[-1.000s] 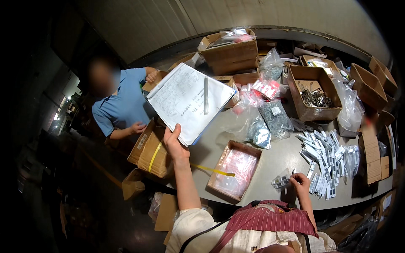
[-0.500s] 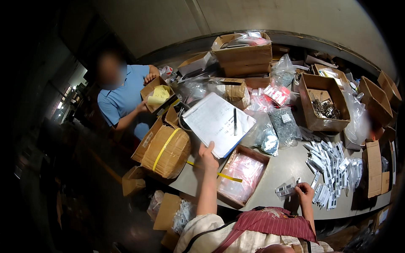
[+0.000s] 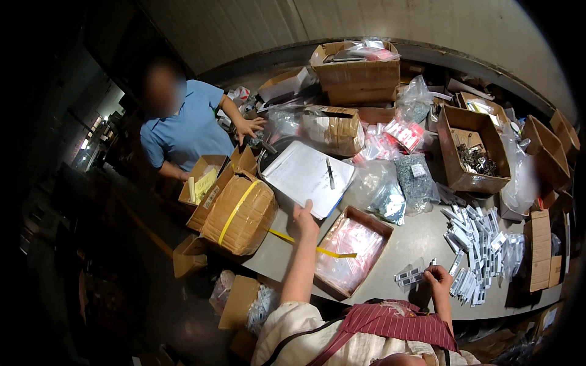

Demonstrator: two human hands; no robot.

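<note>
My left hand (image 3: 305, 218) grips the near edge of a clipboard (image 3: 292, 174) with white written sheets, thumb on top. A black pen (image 3: 330, 174) lies on the paper. My right hand (image 3: 438, 280) is closed at the table's front, pinching the end of a small clear bag (image 3: 409, 276) with grey metal parts; a small grey piece sticks up by the fingertips. Right of it spreads a heap of grey metal parts (image 3: 473, 244). Between my arms stands an open carton (image 3: 386, 247) of clear and pink plastic bags, a yellow strap (image 3: 336, 254) across it.
Across on the left, a person in a blue shirt (image 3: 189, 131) reaches a hand (image 3: 249, 127) toward the clipboard. A taped carton (image 3: 239, 216) stands at the table's left edge. Bags of hardware (image 3: 415, 183) and a carton of metal pieces (image 3: 473, 177) fill the far side.
The clipboard has shifted left, toward the other person. That person has lowered a small carton with yellow paper and now stretches out an open hand. My right hand has barely moved.
</note>
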